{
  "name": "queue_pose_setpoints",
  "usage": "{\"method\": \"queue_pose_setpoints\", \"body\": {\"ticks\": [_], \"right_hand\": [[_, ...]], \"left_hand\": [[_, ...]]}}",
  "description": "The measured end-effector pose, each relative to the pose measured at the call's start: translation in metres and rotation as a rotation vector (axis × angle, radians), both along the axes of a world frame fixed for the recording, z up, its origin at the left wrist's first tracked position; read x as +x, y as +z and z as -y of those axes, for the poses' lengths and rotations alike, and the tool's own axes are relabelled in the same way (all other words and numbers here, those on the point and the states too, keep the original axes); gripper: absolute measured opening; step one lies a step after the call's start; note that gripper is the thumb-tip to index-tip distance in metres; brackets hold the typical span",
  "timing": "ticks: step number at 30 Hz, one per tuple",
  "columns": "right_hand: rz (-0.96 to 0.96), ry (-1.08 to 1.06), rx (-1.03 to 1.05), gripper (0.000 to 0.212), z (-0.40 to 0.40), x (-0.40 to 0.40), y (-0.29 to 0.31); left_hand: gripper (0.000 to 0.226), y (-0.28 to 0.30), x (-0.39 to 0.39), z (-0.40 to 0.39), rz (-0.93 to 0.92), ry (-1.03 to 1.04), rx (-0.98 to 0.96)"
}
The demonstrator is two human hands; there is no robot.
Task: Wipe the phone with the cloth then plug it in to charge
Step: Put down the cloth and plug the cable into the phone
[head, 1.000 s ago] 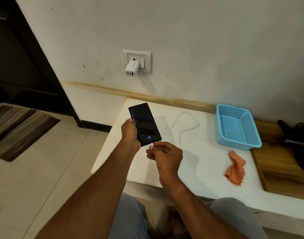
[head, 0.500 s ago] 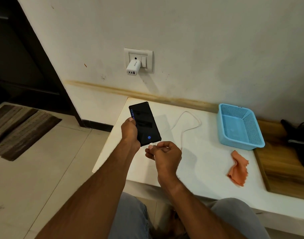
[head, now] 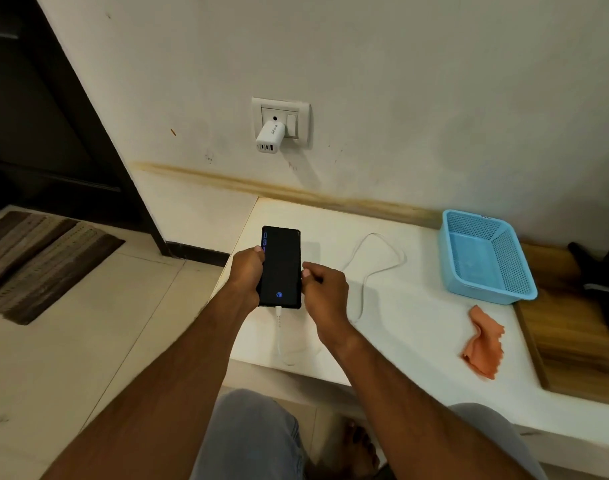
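Black and glossy, the slim rectangular phone in its dark case (head: 281, 266) is held above the left end of the white counter (head: 410, 327), screen up, a small blue mark glowing near its lower edge and blue digits along its upper left side. The left hand (head: 246, 277) grips the phone's left edge, fingers wrapped underneath and hidden, thumb partly covering the digits. The right hand (head: 325, 287) sits against the phone's right edge with curled fingers; whether it clasps the case or only touches it is hard to make out. A thin white charging cable (head: 367, 271) is plugged into the phone's bottom, drops over the counter's front edge, passes behind the right wrist and loops toward the back edge; its far end cannot be traced. The crumpled orange cloth (head: 483, 342) lies near the counter's front right, in front of a light-blue perforated plastic basket (head: 486, 256). On the wall, a white multi-port charger (head: 270, 136) sits in a white socket plate (head: 281, 121), its ports showing no cable.
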State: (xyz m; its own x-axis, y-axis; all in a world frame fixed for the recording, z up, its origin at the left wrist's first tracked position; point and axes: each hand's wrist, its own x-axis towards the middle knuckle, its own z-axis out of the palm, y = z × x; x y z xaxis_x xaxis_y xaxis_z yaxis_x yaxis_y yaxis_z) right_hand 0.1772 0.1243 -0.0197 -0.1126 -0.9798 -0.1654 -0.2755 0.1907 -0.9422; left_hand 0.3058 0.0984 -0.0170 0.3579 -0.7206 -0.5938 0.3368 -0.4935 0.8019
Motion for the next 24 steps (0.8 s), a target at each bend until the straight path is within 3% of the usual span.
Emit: {"method": "queue_pose_setpoints", "body": {"ticks": [7,17,21,24], "right_hand": [[-0.043,-0.038,0.082,0.024,0.016,0.017,-0.017],[-0.239,-0.034,0.089,0.019,0.025,0.028,-0.029],[-0.309,-0.025,0.073,0.02,0.027,0.028,-0.029],[-0.333,-0.022,0.052,0.021,0.029,0.027,-0.027]], "left_hand": [[0.027,-0.017,0.014,0.011,0.183,-0.03,0.06],[0.038,-0.031,0.009,0.029,0.633,-0.19,0.043],[0.038,-0.037,0.01,0.029,0.683,-0.231,0.028],[0.033,-0.033,0.01,0.028,0.6,-0.186,0.02]]}}
